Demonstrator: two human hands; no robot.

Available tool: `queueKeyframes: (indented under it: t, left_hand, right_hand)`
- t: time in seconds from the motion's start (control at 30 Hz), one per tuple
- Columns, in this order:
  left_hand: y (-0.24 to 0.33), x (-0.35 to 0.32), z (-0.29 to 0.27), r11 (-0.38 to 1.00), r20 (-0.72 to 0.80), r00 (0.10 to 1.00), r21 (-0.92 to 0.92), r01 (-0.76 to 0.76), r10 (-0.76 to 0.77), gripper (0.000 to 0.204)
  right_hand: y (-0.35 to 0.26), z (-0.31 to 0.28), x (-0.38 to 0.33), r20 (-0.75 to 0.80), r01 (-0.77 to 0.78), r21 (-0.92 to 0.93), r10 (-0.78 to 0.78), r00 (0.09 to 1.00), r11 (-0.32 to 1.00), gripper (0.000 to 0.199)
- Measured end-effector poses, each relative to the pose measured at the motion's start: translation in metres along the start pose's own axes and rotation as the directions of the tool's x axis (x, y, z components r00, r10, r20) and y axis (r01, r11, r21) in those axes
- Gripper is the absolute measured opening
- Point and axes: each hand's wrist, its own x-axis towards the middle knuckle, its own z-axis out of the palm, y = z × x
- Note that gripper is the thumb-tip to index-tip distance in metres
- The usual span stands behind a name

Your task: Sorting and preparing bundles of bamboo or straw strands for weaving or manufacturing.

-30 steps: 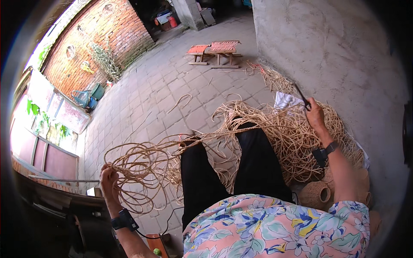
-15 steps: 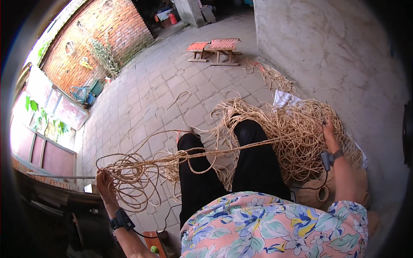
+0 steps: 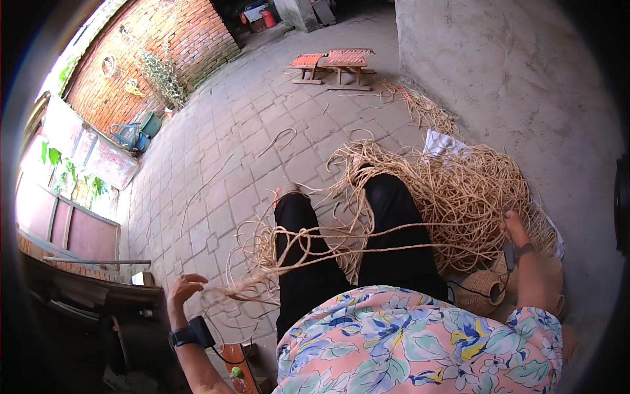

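Small coil (image 3: 262, 253) drawn by left hand (image 3: 184, 289), fingers apart; big tangled cord heap (image 3: 469, 197) left; right hand (image 3: 518, 233) grip unclear.

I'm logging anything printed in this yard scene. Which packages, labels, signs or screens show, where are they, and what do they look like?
Pale rectangular panel with faded pink and green-leaf picture: far left, leaning by the brick wall; possibly a sign.
Black wrist device: on the left wrist; its face is unclear.
No packages or labels can be made out.

The rope (image 3: 453, 197) looks rough and stringy — dry, matt straw. The floor (image 3: 223, 164) is hard grey stone, the wall (image 3: 177, 39) bumpy red brick — both matt.
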Motion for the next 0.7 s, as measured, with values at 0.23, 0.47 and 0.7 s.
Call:
queueKeyframes:
  t: [0.23, 0.47, 0.7]
  left_hand:
    - [0.068, 0.111, 0.061, 0.898, -0.329, 0.843, 0.032, -0.439, 0.424, 0.030]
    - [0.117, 0.166, 0.150, 0.930, -0.123, 0.932, -0.095, -0.354, 0.342, 0.049]
    - [0.189, 0.127, 0.091, 0.690, -0.210, 0.917, -0.607, -0.394, 0.340, 0.025]
  right_hand:
    - [0.023, -0.001, -0.022, -0.032, -0.100, 0.079, 0.103, 0.994, 0.992, 0.006]
    - [0.024, 0.007, -0.033, 0.064, -0.060, 0.163, 0.050, 0.997, 0.985, 0.041]
    - [0.019, 0.022, -0.040, 0.192, 0.000, 0.162, -0.031, 0.981, 0.987, 0.036]
